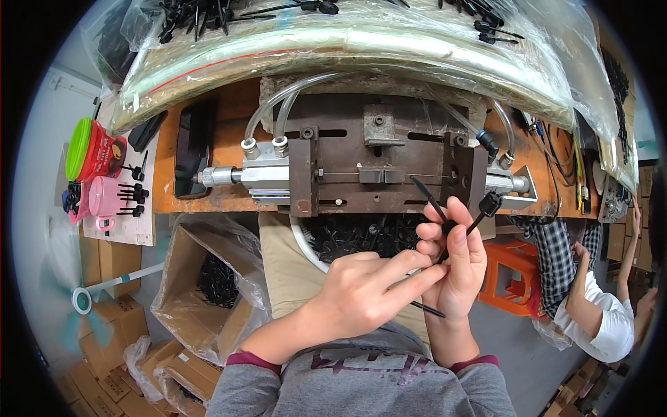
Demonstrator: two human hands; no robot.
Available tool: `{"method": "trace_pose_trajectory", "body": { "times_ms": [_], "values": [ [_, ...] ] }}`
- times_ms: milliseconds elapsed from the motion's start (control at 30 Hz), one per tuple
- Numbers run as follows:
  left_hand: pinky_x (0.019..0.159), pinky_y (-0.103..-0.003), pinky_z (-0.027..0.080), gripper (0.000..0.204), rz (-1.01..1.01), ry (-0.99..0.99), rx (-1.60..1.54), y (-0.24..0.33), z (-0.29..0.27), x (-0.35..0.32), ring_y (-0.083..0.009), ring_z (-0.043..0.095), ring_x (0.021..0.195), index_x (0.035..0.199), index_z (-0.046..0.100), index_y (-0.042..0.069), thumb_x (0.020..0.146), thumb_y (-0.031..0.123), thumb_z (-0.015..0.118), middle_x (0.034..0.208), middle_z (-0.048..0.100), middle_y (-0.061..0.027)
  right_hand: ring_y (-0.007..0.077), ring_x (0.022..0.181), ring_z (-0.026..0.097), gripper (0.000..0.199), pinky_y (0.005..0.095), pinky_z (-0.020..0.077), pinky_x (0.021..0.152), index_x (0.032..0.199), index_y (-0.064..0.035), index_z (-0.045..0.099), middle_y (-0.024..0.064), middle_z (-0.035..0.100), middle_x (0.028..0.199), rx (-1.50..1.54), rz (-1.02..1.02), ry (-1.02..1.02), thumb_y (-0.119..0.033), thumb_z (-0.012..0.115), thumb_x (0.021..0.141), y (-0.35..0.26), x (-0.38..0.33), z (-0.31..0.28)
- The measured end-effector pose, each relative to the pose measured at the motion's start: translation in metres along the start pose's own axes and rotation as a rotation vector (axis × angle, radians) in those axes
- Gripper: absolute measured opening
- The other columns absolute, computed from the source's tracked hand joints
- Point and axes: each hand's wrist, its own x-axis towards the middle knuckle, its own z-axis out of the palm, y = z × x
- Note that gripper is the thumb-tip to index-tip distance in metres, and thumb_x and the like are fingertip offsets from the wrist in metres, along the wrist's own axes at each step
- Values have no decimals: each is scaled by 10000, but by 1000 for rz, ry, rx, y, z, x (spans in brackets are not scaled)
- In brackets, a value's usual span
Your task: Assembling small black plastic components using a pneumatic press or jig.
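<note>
Black plastic pieces (490, 203) are clamped in the right hand (457, 274); I cannot tell the left hand's grip (365, 286).

Left hand (368, 292): palm out of sight; fingers lie across right hand (464, 260), covering part of its palm. Black stemmed pieces (491, 203) in the latter: mid-lengths hidden behind fingers, so count uncertain and cannot tell which stem end goes with which head. Heap of black parts (347, 236) below the fixture (340, 153): partly behind both hands, too tangled to count. Open carton (182, 292): dark inside, depth unclear. Blades (97, 332) at lower left: blurred. Loose black pieces (319, 7): cut by upper edge. Co-worker (597, 320): partly lost in dark rim. Grey top (361, 389): cropped at lower edge.
</note>
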Motion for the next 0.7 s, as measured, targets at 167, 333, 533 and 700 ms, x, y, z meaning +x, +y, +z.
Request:
{"method": "trace_pose_trajectory", "body": {
  "times_ms": [167,333,533,700],
  "values": [
    [483,-257,486,305,-22,26,-116,2,-4,-4,-133,626,587,980,752,102,682,142,803,897,682,-14,300,987,691,321,338,619,780,1281,46,546,262,610,1215,-85,-34,-7,-126,503,1013,-3,1,4],
    [517,-260,519,282,-29,-20,-220,5,-11,-6,-146,664,640,977,747,84,704,127,801,932,697,-42,311,980,690,324,346,615,772,1271,44,546,272,587,1249,-29,-90,37,-149,503,1016,-6,11,-2],
    [559,-270,548,284,-68,27,-224,4,-19,-12,-168,689,685,967,752,68,690,90,806,913,707,-76,299,1016,679,323,351,590,836,1286,39,533,245,582,1270,-153,-344,134,-151,475,1030,-16,22,-11],
    [556,-265,533,317,-173,62,169,-6,-17,-4,-168,674,655,965,745,51,655,63,809,1069,703,-105,295,1027,677,328,338,596,825,1289,40,531,247,583,1268,-130,-293,111,-155,469,1033,-15,19,-14]
  ]
}}
